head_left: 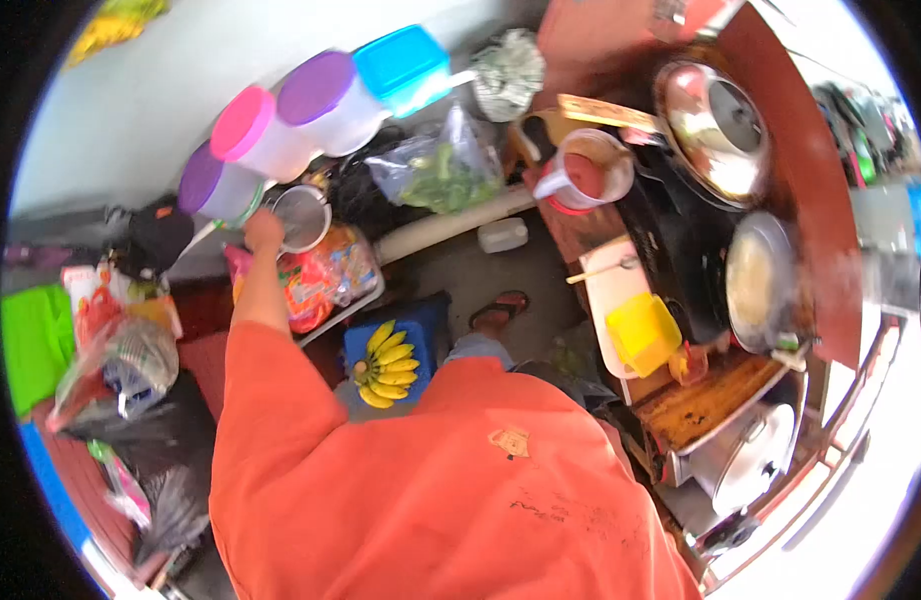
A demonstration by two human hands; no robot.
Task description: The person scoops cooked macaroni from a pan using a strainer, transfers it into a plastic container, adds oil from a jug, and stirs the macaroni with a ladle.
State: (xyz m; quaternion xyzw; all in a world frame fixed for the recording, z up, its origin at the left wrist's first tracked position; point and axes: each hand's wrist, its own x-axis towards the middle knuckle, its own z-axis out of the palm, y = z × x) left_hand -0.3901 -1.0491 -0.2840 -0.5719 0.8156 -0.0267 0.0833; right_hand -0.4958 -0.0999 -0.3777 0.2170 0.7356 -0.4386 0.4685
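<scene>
My left hand (264, 231) reaches out to the far left, closed, back of the hand upward. It is at the edge of a round white-rimmed thing (305, 219) with a greyish middle; whether this is a sieve or a tub I cannot tell. Just beyond the hand stands a clear canister with a purple lid (205, 177), beside one with a pink lid (244, 122). Below the wrist is a tray (366, 298) heaped with colourful plastic packets (316, 285). My right hand is out of sight.
Bananas (389, 366) rest on a blue stool (359, 340) close to my body. Bagged greens (443, 180) lie behind a pale pipe (456, 228). To the right are a red-filled jug (587, 172), a lidded pan (716, 130), a yellow container (644, 334) and a pot (746, 460).
</scene>
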